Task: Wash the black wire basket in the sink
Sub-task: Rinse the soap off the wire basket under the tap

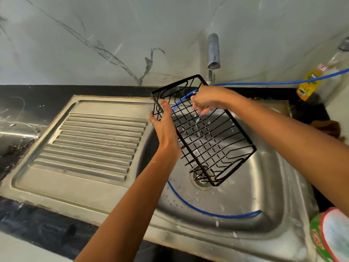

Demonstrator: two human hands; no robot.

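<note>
My left grip (164, 123) holds the black wire basket (204, 131) tilted over the sink (245, 203). My right grip (204, 100) pinches its upper edge under the tap (213, 52).

A pale marble-look wall (113, 35) with dark veins rises behind the black stone worktop (37, 95). A ribbed steel draining board (90, 137) lies set into that worktop, which also shows in front of it.
</note>
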